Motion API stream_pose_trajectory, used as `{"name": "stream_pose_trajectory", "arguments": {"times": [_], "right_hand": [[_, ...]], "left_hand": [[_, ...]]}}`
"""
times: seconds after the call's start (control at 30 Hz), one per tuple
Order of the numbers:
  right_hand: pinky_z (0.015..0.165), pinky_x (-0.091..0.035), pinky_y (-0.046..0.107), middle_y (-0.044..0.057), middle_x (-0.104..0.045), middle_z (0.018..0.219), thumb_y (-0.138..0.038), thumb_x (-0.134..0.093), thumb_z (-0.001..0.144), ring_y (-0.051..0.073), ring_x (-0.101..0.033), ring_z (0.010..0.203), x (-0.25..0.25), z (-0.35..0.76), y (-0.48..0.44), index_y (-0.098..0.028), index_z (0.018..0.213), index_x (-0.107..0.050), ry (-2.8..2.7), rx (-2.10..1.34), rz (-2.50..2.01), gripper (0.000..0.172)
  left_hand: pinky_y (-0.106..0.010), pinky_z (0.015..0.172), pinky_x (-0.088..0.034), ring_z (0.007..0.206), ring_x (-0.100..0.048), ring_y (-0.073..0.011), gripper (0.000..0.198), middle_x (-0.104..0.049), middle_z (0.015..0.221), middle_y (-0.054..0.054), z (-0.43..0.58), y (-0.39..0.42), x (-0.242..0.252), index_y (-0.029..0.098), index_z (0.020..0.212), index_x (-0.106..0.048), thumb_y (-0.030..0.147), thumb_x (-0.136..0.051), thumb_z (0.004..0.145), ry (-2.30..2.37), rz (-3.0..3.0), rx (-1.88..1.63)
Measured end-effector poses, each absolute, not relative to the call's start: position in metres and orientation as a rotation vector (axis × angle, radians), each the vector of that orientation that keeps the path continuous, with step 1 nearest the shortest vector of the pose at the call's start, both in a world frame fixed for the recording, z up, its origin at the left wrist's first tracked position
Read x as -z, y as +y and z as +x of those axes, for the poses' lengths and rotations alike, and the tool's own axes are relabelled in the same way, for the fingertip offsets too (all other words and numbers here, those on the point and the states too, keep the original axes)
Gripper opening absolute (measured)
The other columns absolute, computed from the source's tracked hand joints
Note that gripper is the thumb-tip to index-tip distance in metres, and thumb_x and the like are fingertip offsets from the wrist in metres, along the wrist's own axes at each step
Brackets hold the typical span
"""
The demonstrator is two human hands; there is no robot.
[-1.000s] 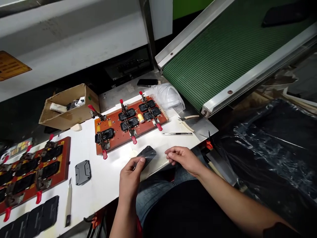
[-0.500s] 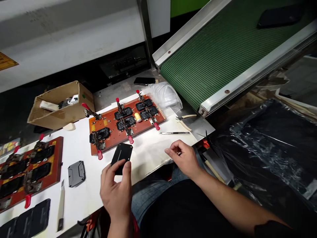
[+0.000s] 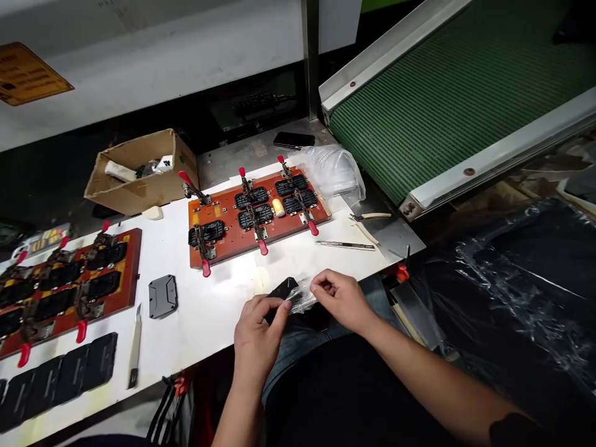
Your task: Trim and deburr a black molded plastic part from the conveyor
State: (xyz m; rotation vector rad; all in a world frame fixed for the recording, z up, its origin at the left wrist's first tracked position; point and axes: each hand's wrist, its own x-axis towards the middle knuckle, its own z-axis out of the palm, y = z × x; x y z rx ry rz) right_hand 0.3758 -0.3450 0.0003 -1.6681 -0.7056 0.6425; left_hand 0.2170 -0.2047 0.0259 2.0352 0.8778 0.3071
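Observation:
My left hand (image 3: 261,323) pinches a flat black plastic plate (image 3: 285,287) between thumb and fingers, tilted just above the front of the table. Clear plastic film (image 3: 303,297) spans the gap between my hands, beside the plate. My right hand (image 3: 343,301) is closed, its thumb and fingertips pinching the film's right side. Beyond my hands lies a red-brown fixture board (image 3: 233,239) with red-handled toggle clamps and several black parts. To the left rests a grey cover plate (image 3: 162,297) on the white table top.
A white-handled knife (image 3: 135,347), a row of black plates (image 3: 69,379) and a second fixture (image 3: 125,273) occupy the left. A slim cutter (image 3: 344,245), nippers (image 3: 372,216), a clear bag (image 3: 333,171) and a phone (image 3: 293,139) lie right, near a green conveyor (image 3: 419,112). A cardboard box (image 3: 181,164) stands behind.
My hands have come closer together, and the black plate is lower and more tilted. Clear film now shows between them. The view has swung to the left.

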Motion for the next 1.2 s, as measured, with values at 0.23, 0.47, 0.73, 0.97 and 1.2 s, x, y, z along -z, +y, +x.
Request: {"name": "stream_pose_trajectory", "arguments": {"times": [0.23, 0.47, 0.73, 0.97, 1.2], "right_hand": [[0.073, -0.049, 0.029, 0.002, -0.065, 0.089, -0.021, -0.058, 0.104, 0.016, -0.062, 0.076, 0.005, 0.383, -0.341, -0.02, 0.098, -0.065, -0.893, -0.061, -1.812, 0.01], [0.076, -0.051, 0.031, 0.004, -0.065, 0.091, -0.017, -0.059, 0.105, 0.018, -0.063, 0.082, -0.007, 0.366, -0.328, -0.02, 0.104, -0.07, -1.093, -0.067, -1.677, 0.011], [0.074, -0.054, 0.03, 0.004, -0.072, 0.093, -0.02, -0.064, 0.106, 0.018, -0.066, 0.083, -0.002, 0.34, -0.33, -0.02, 0.111, -0.076, -1.377, -0.264, -1.43, 0.014], [0.087, -0.057, 0.035, 0.011, -0.073, 0.106, -0.018, -0.058, 0.105, 0.022, -0.068, 0.095, -0.013, 0.343, -0.328, -0.015, 0.125, -0.073, -1.1, -0.285, -1.48, 0.025], [0.088, -0.058, 0.029, 0.008, -0.074, 0.103, -0.021, -0.063, 0.103, 0.018, -0.07, 0.095, -0.038, 0.35, -0.334, -0.018, 0.112, -0.079, -1.185, -0.574, -1.1, 0.018]], "left_hand": [[-0.032, 0.08, -0.056, 0.084, -0.071, -0.0171, 0.045, -0.069, 0.118, -0.002, 0.205, -0.207, -0.029, 0.035, 0.134, -0.065, 0.053, -0.073, 0.093, 1.116, 1.548, -0.557], [-0.017, 0.061, -0.05, 0.059, -0.062, -0.0093, 0.063, -0.058, 0.071, 0.005, 0.17, -0.206, -0.033, 0.022, 0.128, -0.066, 0.047, -0.092, 0.076, 1.117, 1.336, -0.371], [-0.022, 0.069, -0.06, 0.072, -0.069, -0.0131, 0.067, -0.071, 0.095, -0.002, 0.199, -0.222, -0.022, 0.02, 0.119, -0.066, 0.041, -0.099, 0.065, 1.137, 0.929, -0.748], [-0.043, 0.12, -0.046, 0.139, -0.057, -0.0288, 0.039, -0.063, 0.147, -0.008, 0.195, -0.237, -0.016, 0.026, 0.124, -0.075, 0.049, -0.077, 0.092, 1.004, 1.54, -0.466], [-0.05, 0.13, -0.032, 0.151, -0.045, -0.0286, 0.053, -0.05, 0.162, -0.005, 0.19, -0.227, -0.027, 0.034, 0.151, -0.058, 0.046, -0.067, 0.1, 0.725, 1.626, -0.225]]}}
